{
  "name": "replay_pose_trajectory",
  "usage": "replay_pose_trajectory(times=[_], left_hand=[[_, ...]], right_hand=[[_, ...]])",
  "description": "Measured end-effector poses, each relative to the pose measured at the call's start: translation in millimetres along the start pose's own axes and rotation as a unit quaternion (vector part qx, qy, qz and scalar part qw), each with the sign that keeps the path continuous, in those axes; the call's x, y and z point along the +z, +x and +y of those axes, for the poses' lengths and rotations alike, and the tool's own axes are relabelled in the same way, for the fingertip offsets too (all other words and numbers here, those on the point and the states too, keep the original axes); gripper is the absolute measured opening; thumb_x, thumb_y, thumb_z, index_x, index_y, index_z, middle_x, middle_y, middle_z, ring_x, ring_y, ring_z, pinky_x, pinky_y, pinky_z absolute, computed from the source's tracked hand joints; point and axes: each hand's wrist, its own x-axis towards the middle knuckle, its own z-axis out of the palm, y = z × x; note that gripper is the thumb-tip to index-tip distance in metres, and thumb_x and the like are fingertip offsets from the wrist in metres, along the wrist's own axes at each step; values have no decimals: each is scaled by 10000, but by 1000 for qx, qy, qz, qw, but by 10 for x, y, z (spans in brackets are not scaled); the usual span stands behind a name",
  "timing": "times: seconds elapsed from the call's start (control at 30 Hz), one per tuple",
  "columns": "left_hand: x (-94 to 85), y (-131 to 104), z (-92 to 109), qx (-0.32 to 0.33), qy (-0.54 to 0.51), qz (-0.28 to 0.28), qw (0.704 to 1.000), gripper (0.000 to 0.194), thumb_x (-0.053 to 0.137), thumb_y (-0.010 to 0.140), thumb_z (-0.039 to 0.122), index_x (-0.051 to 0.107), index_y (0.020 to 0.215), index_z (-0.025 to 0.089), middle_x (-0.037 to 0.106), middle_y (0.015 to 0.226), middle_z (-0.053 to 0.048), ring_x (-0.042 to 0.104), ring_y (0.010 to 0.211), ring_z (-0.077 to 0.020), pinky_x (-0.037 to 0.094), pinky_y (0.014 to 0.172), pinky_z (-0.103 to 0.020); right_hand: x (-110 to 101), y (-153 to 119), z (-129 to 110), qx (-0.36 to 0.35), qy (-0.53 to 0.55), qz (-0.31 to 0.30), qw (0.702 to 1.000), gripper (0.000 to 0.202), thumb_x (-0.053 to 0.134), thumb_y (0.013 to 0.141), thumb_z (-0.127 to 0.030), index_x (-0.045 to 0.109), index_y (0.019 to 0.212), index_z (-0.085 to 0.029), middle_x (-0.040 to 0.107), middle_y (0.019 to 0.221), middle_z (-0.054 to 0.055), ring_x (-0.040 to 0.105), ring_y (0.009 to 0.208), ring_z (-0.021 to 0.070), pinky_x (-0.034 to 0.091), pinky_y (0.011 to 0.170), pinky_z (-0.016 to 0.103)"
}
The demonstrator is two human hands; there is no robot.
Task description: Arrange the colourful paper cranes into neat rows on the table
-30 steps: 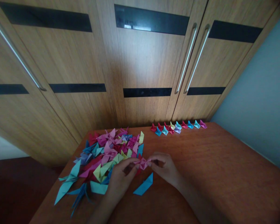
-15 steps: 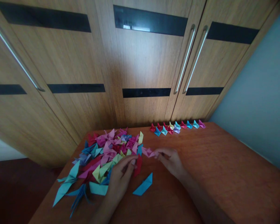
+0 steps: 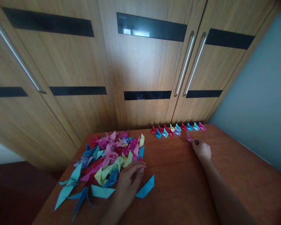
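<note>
Two hands that met over one pink folded piece [image 3: 189,137] a second ago are now well apart. Half a second ago the right hand [image 3: 202,150] had that piece just beyond the right edge of the paper pile [image 3: 111,154]; now it has carried it toward the upper right of the tabletop [image 3: 173,175]. Thumb and fingers pinch the piece at its near side, just in front of the back row of small folded shapes [image 3: 184,127] and to the right of the shorter front row [image 3: 165,133], with a gap to the lilac shape [image 3: 177,131] at that row's end. Whether it touches the wood yet I cannot tell. For the sorting in hand, I judge this piece picked out of the pile but not yet let go.

The left hand [image 3: 128,184] stays at the pile's lower right, fingers loosely curled, by a mostly hidden red piece [image 3: 141,159]; whether it grips anything is unclear. A blue folded piece [image 3: 147,187] lies just to its right, and both rows look unchanged.
</note>
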Motion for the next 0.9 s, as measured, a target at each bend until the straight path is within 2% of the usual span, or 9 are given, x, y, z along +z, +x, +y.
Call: replay_pose_trajectory(times=[0.17,0.4,0.6,0.9], left_hand=[[16,-25,-17,-14,-5,-22,1000,194,494,902,264,680,943,225,681,1040,-55,626,974,-186,486,879,-313],[2,-18,10,-6,12,-32,999,191,489,906,248,678,913,225,688,1004,-42,630,957,-175,479,862,-287],[6,-9,33,-8,11,-35,999,192,490,903,248,680,923,230,687,1016,-43,629,965,-177,483,865,-287],[-6,6,96,-18,11,-46,999,214,473,907,252,683,875,221,694,970,-56,633,943,-189,491,851,-299]], right_hand=[[31,129,-186,-36,-70,-42,996,386,425,868,-403,659,1113,-218,689,974,147,657,884,293,490,721,360],[105,301,-291,-72,-110,-33,991,485,395,898,-383,474,1357,-246,673,1040,156,653,910,293,493,764,392],[153,359,-319,-80,-127,-25,988,451,379,908,-387,520,1318,-262,668,1047,147,651,902,288,495,765,401],[149,382,-306,-81,-109,-35,990,477,412,894,-402,480,1349,-275,657,1079,148,646,914,294,487,771,413]])
